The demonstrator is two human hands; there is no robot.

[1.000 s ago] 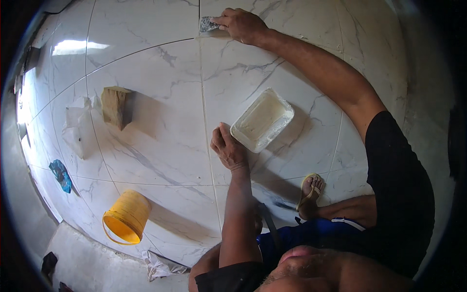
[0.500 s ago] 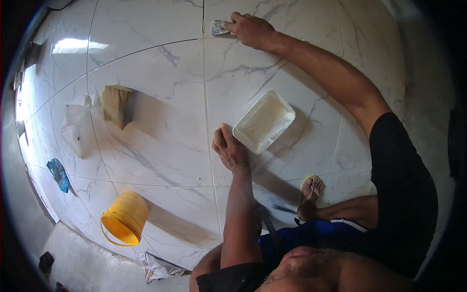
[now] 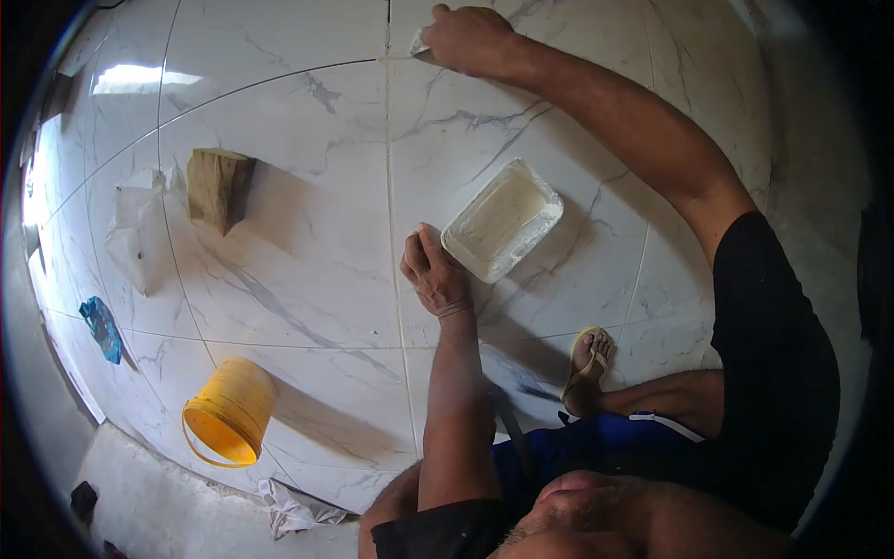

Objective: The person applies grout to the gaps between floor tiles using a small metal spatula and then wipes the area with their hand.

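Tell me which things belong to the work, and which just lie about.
Likely in use:
flat grey scraper, in right hand
white rectangular plastic tub, by left hand

Apparently lying about:
yellow plastic bucket
angular brown block
translucent white plastic bag
crumpled blue plastic

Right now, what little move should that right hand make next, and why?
Probably slide the flat tool slightly left, toward the dark seam: the right hand holds it just right of the tile crossing, and the seam running left looks dark, while the near seam looks pale.
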